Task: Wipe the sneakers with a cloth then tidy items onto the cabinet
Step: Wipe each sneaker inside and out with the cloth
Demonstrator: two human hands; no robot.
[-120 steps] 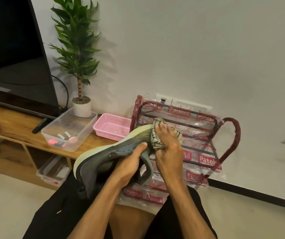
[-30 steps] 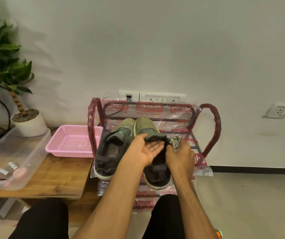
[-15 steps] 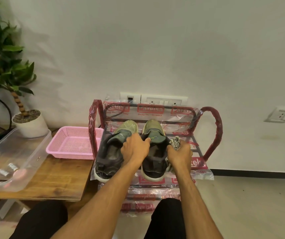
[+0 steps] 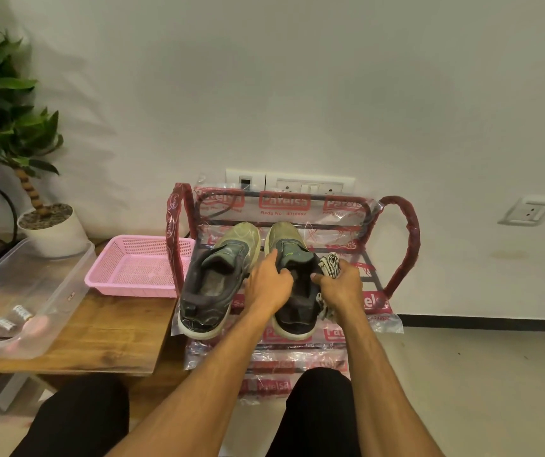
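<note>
— Where are the sneakers?

— Both stand side by side on the top shelf of the shoe rack [image 4: 403,245], toes to the wall and heels towards the person. The held sneaker [image 4: 295,319] is the one nearer the rack's red end loop. The other sneaker [image 4: 213,285] is just beside it, on the basket's side.

— And the hands?

— The left hand [image 4: 268,286] has its fingers curled over the collar of the held sneaker, by the tongue, gripping it. The right hand [image 4: 342,288] is clenched round the cloth [image 4: 330,262], a patterned black-and-white rag that bunches out above the knuckles and hangs below the palm. Its thumb lies against the same sneaker's outer side.

— So the cloth touches the shoe?

— It sits right against the shoe's side. Whether it presses on it, I cannot tell.

— What lies around the rack?

— The rack is wrapped in printed clear plastic. Against its near end stands the wooden cabinet [image 4: 109,328], which bears a pink basket [image 4: 139,268], a clear plastic tub [image 4: 38,285] with small items inside, and a potted plant [image 4: 52,230] by the wall. Wall sockets [image 4: 310,186] sit behind the rack, and another socket [image 4: 528,211] is well apart to the side.
</note>
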